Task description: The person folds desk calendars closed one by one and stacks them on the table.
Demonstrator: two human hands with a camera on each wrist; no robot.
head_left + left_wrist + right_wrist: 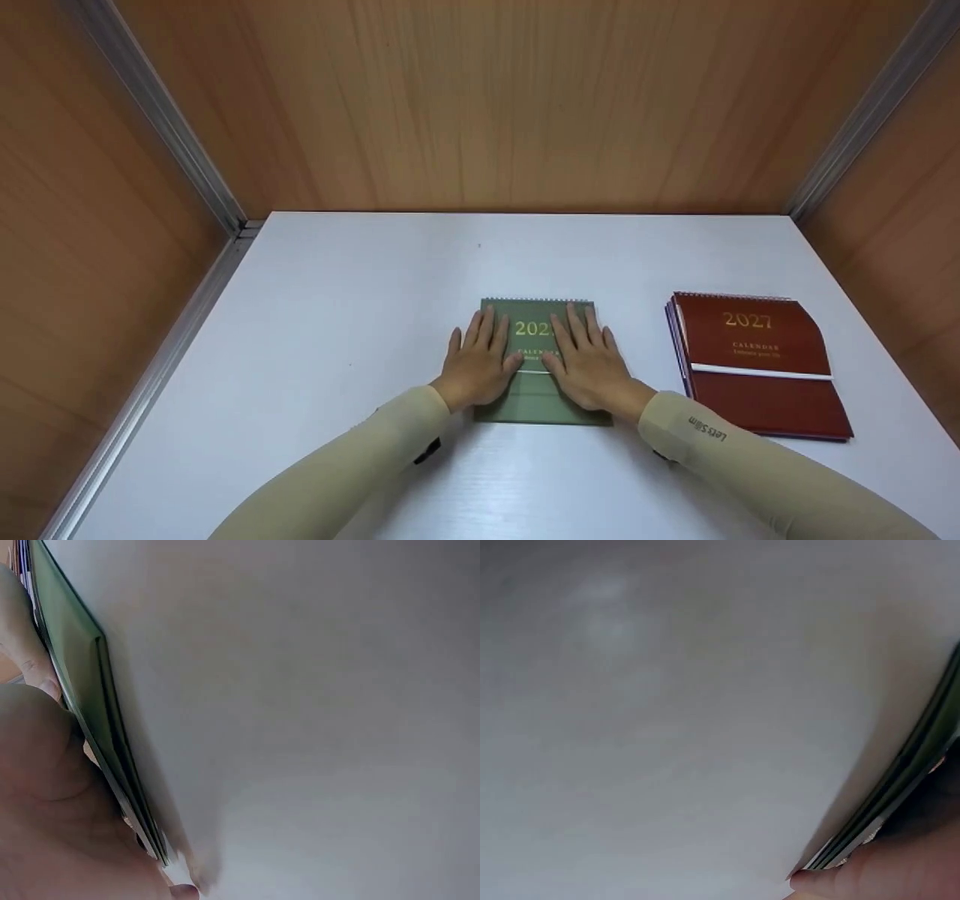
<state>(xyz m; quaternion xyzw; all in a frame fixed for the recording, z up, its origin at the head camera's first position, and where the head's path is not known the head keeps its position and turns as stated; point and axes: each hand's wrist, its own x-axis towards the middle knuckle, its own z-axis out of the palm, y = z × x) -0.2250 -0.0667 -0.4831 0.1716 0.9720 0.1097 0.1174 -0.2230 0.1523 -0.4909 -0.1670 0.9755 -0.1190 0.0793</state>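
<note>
A green 2027 desk calendar (534, 405) with a spiral binding along its far edge lies flat on the white table. My left hand (480, 367) rests on its left side, fingers straight and pointing away. On the right side my right hand (592, 367) lies the same way, covering part of the gold year. Both thumbs point inward across the cover. In the left wrist view, the palm (45, 795) is over the calendar's edge (82, 660), where its layers show. The right wrist view has the right hand (900, 870) along the calendar's other edge (907, 765).
Red 2027 calendar (765, 405) with a white band lies on top of other calendars to the right, its cover slightly bowed. Wooden panels (480, 105) with metal corner strips enclose the white table (300, 337) at the back and both sides.
</note>
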